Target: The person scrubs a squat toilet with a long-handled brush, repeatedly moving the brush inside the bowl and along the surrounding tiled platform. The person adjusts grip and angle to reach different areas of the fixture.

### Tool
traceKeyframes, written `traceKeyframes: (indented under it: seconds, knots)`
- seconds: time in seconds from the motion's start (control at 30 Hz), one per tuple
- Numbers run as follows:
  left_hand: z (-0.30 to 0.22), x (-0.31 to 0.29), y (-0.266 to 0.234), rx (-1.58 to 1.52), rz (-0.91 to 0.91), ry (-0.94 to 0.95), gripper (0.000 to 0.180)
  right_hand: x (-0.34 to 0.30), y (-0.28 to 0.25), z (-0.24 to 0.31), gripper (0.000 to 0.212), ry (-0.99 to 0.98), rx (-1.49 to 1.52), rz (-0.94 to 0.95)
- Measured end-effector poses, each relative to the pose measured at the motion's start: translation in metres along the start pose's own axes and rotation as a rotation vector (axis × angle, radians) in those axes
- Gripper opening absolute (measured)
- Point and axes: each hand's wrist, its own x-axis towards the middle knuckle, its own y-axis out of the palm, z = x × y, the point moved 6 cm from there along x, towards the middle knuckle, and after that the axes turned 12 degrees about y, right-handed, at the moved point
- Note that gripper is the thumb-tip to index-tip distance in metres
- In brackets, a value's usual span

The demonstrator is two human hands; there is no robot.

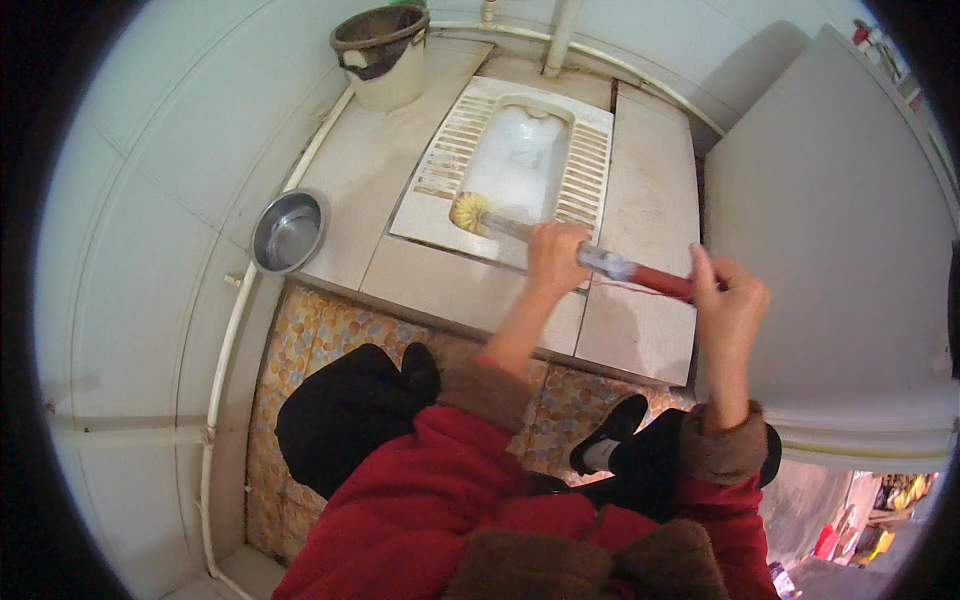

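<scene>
Both of my hands grip a long-handled toilet brush [620,268]. My left hand [556,258] is wrapped round the middle of its shaft. Farther right, my right hand [728,295] closes round the red end of the handle, thumb pointing up along it. The brush's round yellowish bristle head [469,212] rests at the near left corner of the basin of a white squat toilet [432,222]. Inside the basin the surface looks white and wet or foamy. Ribbed footrests flank the basin, with brownish stains on the left one.
A metal bowl [290,232] sits at the left edge of the tiled step [400,275]. Behind it stands a cream bucket [392,82] with a dark liner. White pipes [232,335] run along the walls. A pale panel [830,240] bounds the right side; pebble-patterned floor [300,335] lies below the step.
</scene>
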Motion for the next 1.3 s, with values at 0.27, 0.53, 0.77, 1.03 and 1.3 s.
traceKeyframes:
  seconds: [0.27,0.53,0.77,1.03,1.3]
  knots:
    - [0.025,-0.007,-0.014,-0.066,0.079,0.201,0.018,-0.078,0.024,0.050,0.031,-0.143,0.064,-0.012]
    - [-0.039,-0.001,0.006,0.028,0.210,0.051,0.015,-0.014,-0.024,-0.037,0.036,0.133,0.130,0.268]
    - [-0.060,-0.009,0.020,0.003,0.326,0.147,0.013,-0.043,-0.046,-0.057,0.032,0.265,0.176,0.178]
    - [-0.024,-0.019,0.018,0.069,0.572,0.180,0.008,-0.074,-0.004,-0.064,0.029,0.229,0.265,0.109]
    - [-0.046,-0.033,0.011,0.103,0.490,0.209,0.015,-0.068,-0.038,-0.051,0.026,0.025,0.318,0.138]
